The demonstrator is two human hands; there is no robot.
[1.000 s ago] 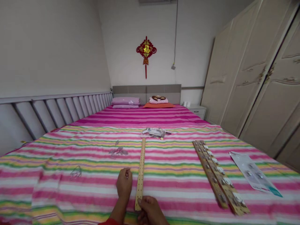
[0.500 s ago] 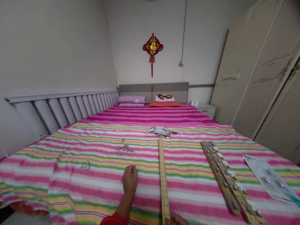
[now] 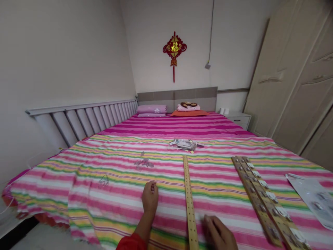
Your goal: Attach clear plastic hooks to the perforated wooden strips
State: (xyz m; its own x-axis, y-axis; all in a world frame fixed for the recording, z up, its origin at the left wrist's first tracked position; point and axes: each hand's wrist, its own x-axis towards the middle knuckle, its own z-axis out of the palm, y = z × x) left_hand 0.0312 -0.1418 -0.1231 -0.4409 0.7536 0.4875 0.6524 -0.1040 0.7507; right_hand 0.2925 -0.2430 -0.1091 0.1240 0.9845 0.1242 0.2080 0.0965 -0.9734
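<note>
Holed strip [image 3: 191, 208] runs lengthwise toward head edge of bed [image 3: 117, 205] | right hand [image 3: 220, 233] nearer, unclenched, just right of strip | left hand [image 3: 150, 197] curled, farther off, contents unclear

Dim, diffuse light; wardrobe [image 3: 291, 76] stretched toward right edge; right hand [image 3: 220, 233] blurred.

Pretty cozy room tbh: red-and-gold knot ornament [image 3: 174, 47] hanging on the back wall, gray cable [image 3: 211, 31] dangling beside it. Under those there's a gray headboard [image 3: 156, 97] with folded purple bedding [image 3: 149, 109] in front. Off right, a white nightstand [image 3: 238, 119] near a big cream wardrobe [image 3: 288, 76].
</note>
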